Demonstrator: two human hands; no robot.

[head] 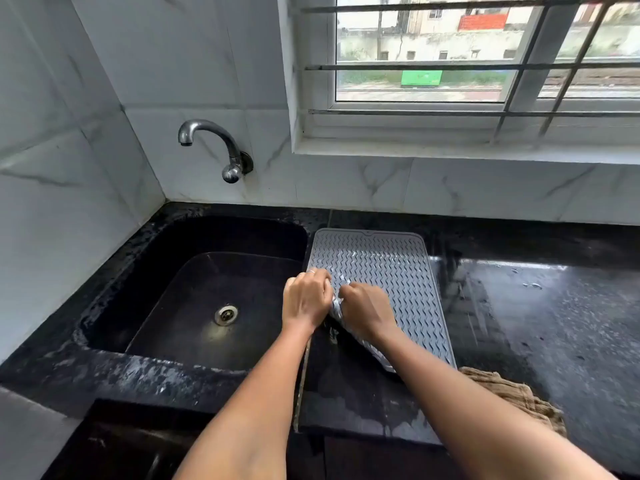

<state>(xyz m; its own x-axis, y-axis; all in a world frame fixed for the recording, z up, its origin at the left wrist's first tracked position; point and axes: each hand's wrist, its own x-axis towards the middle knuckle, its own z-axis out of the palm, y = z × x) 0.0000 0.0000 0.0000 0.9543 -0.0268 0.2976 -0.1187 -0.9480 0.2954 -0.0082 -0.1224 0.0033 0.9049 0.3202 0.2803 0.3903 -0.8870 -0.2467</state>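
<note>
A grey ribbed silicone drying mat (pixel 391 268) lies on the black counter (pixel 554 306) just right of the sink. Its near left corner is folded up and over. My left hand (pixel 304 299) grips the lifted edge of the mat with curled fingers. My right hand (pixel 367 311) grips the same folded part right beside it, knuckles up. The two hands nearly touch. The mat's far end lies flat against the counter.
A black sink (pixel 173 258) with a metal drain (pixel 225 314) sits to the left, under a chrome wall tap (pixel 221 147). A brown cloth (pixel 516 396) lies at the counter's front edge, right of my right arm. The counter is wet. A barred window (pixel 485 57) is behind.
</note>
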